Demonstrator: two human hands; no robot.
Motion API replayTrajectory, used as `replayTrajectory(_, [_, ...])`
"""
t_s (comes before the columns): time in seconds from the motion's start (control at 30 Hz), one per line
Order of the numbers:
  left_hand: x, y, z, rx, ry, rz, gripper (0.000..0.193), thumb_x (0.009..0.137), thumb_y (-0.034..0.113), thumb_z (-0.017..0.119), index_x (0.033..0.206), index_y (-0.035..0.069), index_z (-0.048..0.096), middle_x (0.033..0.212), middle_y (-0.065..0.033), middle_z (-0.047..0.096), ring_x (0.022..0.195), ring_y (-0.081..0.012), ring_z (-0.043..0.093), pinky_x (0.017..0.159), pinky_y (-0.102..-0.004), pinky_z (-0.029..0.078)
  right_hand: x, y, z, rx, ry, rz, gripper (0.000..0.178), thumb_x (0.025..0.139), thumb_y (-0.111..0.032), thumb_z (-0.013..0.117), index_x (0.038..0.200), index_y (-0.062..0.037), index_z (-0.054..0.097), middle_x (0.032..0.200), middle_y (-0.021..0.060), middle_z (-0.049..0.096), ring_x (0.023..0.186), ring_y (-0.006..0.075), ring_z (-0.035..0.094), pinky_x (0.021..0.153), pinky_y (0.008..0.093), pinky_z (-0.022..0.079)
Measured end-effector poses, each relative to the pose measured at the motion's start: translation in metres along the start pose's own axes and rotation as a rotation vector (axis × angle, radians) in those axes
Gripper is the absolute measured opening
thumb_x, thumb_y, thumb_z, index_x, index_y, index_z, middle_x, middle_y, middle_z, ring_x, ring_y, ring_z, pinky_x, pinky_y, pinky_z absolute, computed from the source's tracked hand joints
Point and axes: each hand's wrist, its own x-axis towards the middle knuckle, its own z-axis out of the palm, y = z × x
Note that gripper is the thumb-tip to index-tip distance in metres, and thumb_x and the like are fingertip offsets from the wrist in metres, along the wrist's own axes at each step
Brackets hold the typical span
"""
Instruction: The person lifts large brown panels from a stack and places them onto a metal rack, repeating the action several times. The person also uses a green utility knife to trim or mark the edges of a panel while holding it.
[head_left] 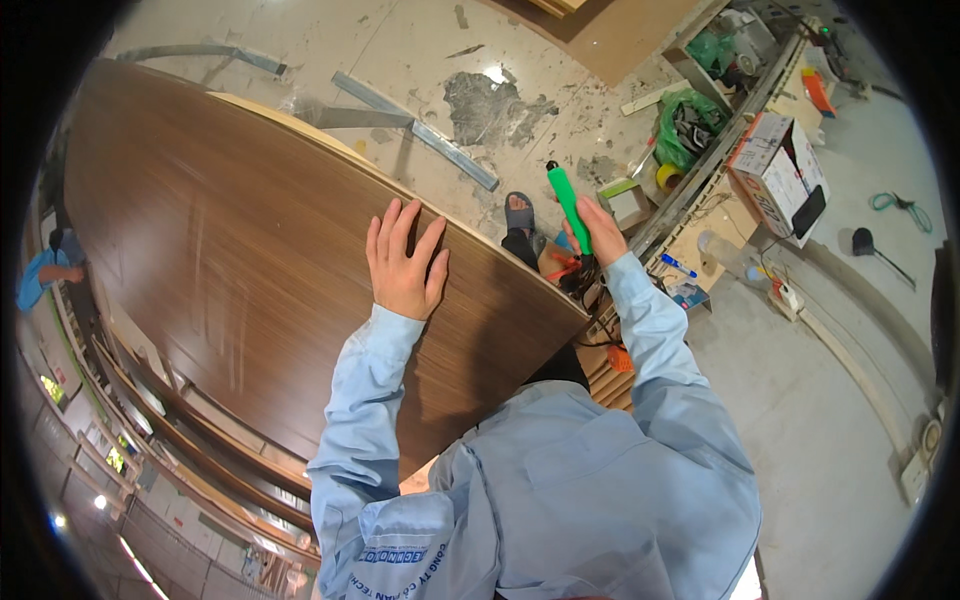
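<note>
A large brown wood-grain panel (pixel 250 260) stretches away to the left, its pale edge running along the far side. My left hand (pixel 403 262) lies on its surface near that edge, fingers spread and holding nothing. In my right hand (pixel 600 232) is a green stick-shaped tool (pixel 568 205) with a dark tip, tilted up and away, past the panel's near right corner. The fingers wrap round its lower part, and its exact kind does not show.
Metal bars (pixel 415 128) lie on the stained floor beyond the panel. To the right, a narrow bench (pixel 705 245) bears a cardboard box (pixel 768 170), a blue marker (pixel 679 265) and cables. Behind it sits a green plastic bag (pixel 690 128). At far left is another person (pixel 45 275) in blue.
</note>
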Motion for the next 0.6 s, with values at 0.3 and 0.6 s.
replayTrajectory(0.3, [0.062, -0.012, -0.007, -0.084, -0.243, 0.152, 0.013, 0.083, 0.021, 0.066, 0.083, 0.009, 0.069, 0.091, -0.0056, 0.060, 0.100, -0.0265, 0.055, 0.099, -0.0465, 0.037, -0.003, -0.039, 0.021, 0.201, -0.139, 0.092, 0.031, 0.098, -0.027, 0.057, 0.119, -0.0051, 0.051, 0.078, 0.0022, 0.054, 0.064, 0.0112, 0.053, 0.052, 0.0224, 0.041])
replayTrajectory(0.6, [0.055, -0.017, 0.021, -0.157, 0.101, 0.140, 0.015, 0.076, 0.018, 0.071, 0.067, 0.006, 0.066, 0.079, -0.0053, 0.060, 0.093, -0.0250, 0.058, 0.094, -0.0456, 0.041, -0.054, -0.101, 0.038, -0.216, 0.011, -0.033, 0.027, 0.097, -0.023, 0.058, 0.114, -0.0032, 0.049, 0.069, 0.0011, 0.051, 0.058, 0.0098, 0.050, 0.054, 0.0248, 0.042])
